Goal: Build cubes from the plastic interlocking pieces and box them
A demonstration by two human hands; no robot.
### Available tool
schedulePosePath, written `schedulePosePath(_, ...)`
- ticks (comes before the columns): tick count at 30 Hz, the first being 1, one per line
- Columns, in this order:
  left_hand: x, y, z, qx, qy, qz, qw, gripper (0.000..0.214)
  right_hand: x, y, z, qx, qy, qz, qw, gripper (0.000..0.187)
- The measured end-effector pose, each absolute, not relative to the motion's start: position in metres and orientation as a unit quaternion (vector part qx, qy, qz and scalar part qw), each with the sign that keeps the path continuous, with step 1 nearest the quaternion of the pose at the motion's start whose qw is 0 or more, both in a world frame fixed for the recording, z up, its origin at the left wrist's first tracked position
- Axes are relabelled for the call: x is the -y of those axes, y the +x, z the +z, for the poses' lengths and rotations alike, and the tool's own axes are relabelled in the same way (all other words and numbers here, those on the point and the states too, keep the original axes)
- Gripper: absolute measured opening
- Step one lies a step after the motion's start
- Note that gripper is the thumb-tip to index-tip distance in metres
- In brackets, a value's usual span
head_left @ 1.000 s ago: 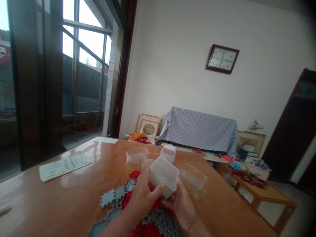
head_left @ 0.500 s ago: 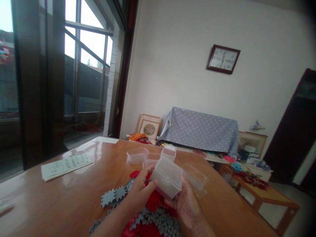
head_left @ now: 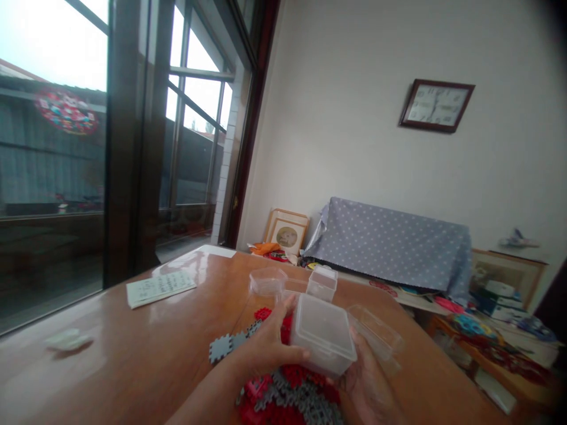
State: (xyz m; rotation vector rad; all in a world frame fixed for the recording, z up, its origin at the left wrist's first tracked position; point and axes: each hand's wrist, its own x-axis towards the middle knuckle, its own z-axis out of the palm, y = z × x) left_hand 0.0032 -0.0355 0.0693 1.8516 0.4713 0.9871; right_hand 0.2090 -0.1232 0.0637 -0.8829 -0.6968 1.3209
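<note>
Between my two hands is a clear, frosted plastic box with its lid on, held above the table. My left hand grips its left side, thumb along the front. My right hand holds it from the right and below, some fingers hidden behind it. Under the box lies a pile of red and grey toothed interlocking pieces, partly covered by my arms. A strip of grey pieces reaches out to the left of the pile.
Beyond the box stand a smaller clear lidded box and an open clear tray. Another clear container lies to the right. On the wooden table's left are written paper sheets and a small pale object.
The view has swung left, so the scene appears shifted right. In my hands the box has tilted flatter, with its lid now facing more upward.
</note>
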Motion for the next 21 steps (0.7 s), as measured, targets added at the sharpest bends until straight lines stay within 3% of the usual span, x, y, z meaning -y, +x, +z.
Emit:
schedulePosePath(12, 0.032, -0.011, 0.079, -0.220, 0.704, 0.446, 0.507, 0.090, 0.124, 0.201, 0.068, 0.320, -0.374, 0.588, 0.642, 0.071)
schedulePosePath(21, -0.027, -0.086, 0.079, -0.399, 0.592, 0.585, 0.386, 0.083, 0.117, 0.219, 0.057, 0.266, -0.429, 0.516, 0.692, 0.067)
